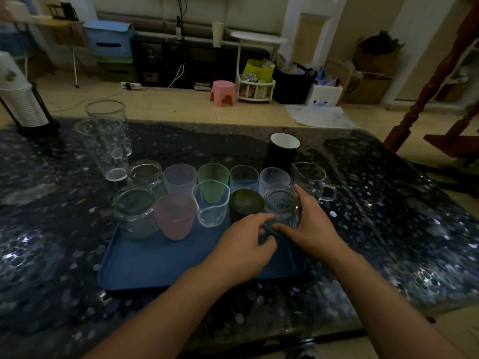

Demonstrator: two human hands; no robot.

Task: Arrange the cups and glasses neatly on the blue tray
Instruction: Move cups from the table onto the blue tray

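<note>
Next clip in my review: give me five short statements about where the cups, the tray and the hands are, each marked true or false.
1. The right hand holds a clear glass jar at the blue tray's right end. True.
2. The black cylindrical cup with a white inside stands on the tray. False: it stands on the dark table behind it.
3. The pink frosted cup is in the front row. True.
4. The two tall clear glasses lie on their sides. False: they are upright.
5. The left hand grips the dark green cup. False: it is at the jar's base.
</note>
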